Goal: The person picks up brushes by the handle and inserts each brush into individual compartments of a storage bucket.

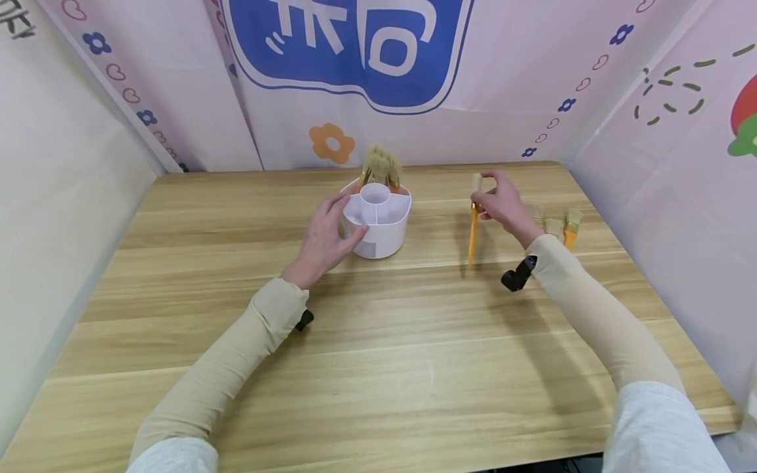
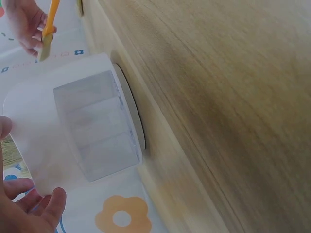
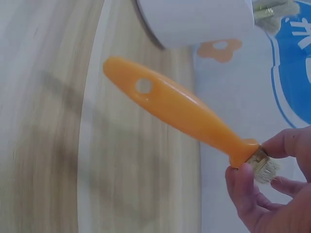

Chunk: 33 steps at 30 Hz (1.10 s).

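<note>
A white round caddy (image 1: pixel 388 240) with several compartments and a round middle cup stands upright on the table. Brushes (image 1: pixel 381 164) are in its back compartment, bristles up. My left hand (image 1: pixel 322 240) holds the caddy's left side, thumb toward the front; the left wrist view shows the fingertips at its rim. To the right of the caddy, my right hand (image 1: pixel 504 205) pinches a paintbrush (image 3: pixel 180 109) by its metal band, close to the bristles. That brush has an orange handle with a hole, pointing down in the head view, bristles up.
Several more orange-handled brushes (image 1: pixel 571 227) lie at the right of the wooden table (image 1: pixel 378 368), partly hidden behind my right wrist. Printed cloth walls (image 1: pixel 473 138) close off the back and both sides. A clear-looking panel (image 2: pixel 97 126) is on the caddy's side.
</note>
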### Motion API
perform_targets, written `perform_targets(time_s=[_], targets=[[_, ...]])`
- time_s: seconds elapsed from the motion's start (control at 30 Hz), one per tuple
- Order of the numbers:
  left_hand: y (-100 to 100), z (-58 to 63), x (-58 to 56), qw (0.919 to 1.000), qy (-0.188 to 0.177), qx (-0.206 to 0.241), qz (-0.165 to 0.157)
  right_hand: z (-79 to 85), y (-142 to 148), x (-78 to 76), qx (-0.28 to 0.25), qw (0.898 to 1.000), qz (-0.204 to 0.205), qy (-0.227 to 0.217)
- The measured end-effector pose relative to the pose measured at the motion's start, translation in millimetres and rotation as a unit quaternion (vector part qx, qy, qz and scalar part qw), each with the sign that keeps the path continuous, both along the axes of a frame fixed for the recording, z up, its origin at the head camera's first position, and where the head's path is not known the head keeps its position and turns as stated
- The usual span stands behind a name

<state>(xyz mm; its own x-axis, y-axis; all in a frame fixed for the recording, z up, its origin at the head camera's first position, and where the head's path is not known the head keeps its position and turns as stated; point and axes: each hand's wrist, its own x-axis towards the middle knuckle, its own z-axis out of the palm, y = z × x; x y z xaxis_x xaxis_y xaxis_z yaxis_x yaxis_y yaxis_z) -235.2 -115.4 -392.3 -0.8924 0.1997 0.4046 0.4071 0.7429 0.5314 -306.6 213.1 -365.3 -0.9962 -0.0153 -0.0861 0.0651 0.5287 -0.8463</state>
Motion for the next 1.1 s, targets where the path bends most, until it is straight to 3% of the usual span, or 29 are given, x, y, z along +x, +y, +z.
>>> perform_targets(time_s=[0.6,0.83,1.1], targets=[[0,-2.1,-2.1,0.9999,0.013,-0.008,0.007,16.0,-35,0.9,-0.076,0.991,-0.027,0.109],[1,-1.5,-2.7,0.9998,0.013,-0.014,0.007,25.0,-47,5.2,-0.118,0.978,-0.024,0.171],[1,0.8,-1.1,0.9998,-0.008,-0.016,0.012,43.0,-65,16.5,-0.171,0.963,-0.020,0.206]])
